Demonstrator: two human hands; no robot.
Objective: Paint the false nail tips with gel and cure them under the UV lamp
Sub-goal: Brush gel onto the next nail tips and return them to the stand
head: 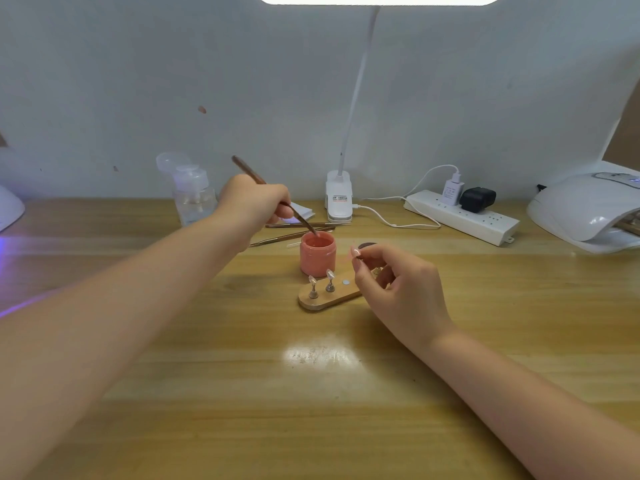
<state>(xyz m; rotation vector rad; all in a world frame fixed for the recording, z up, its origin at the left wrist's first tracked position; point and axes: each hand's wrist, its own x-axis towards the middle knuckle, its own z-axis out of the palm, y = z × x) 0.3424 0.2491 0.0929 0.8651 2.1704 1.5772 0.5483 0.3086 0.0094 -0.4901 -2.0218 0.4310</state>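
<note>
My left hand (256,202) grips a thin brown brush (273,194) and its tip dips into the open pink gel jar (318,252) at the table's centre. In front of the jar lies a wooden nail stand (325,299) with two false tips on metal pegs (321,285) and one bare magnet spot. My right hand (401,289) hovers over the stand's right end and pinches a small peg with a false nail tip (356,255) between thumb and forefinger. A white UV lamp (585,213) sits at the far right.
Behind the jar lie two more brushes (294,230), a clear pump bottle (194,195), a clip desk lamp (339,199) with its cable, and a white power strip (464,216). Another lamp (8,207) glows purple at the left edge. A dark lid (367,245) lies behind my right fingers.
</note>
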